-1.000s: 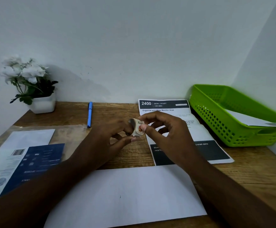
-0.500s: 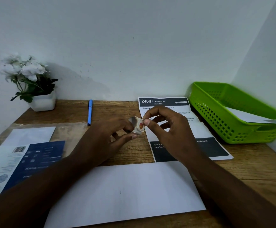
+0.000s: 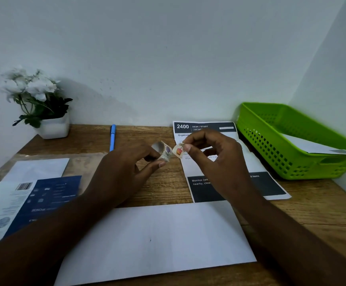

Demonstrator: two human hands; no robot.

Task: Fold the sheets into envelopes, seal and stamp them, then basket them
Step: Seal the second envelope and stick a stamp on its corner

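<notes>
My left hand (image 3: 124, 172) grips a small roll of picture stamps (image 3: 163, 151) above the middle of the desk. Just to its right, my right hand (image 3: 219, 162) pinches one stamp (image 3: 178, 150) with a red picture between thumb and forefinger; a small gap shows between stamp and roll. A white envelope (image 3: 159, 240) lies flat on the desk below both hands. The green basket (image 3: 291, 162) stands at the right and holds one white envelope (image 3: 312, 146).
A printed instruction sheet (image 3: 205, 129) lies under my right hand. A clear packet with blue and white paper (image 3: 29, 195) is at the left. A blue pen (image 3: 112, 137) and a white flower pot (image 3: 52, 126) stand near the wall.
My right hand has pulled a stamp away from the roll, to the right. Earlier both hands held the roll close together. The view has tilted slightly.
</notes>
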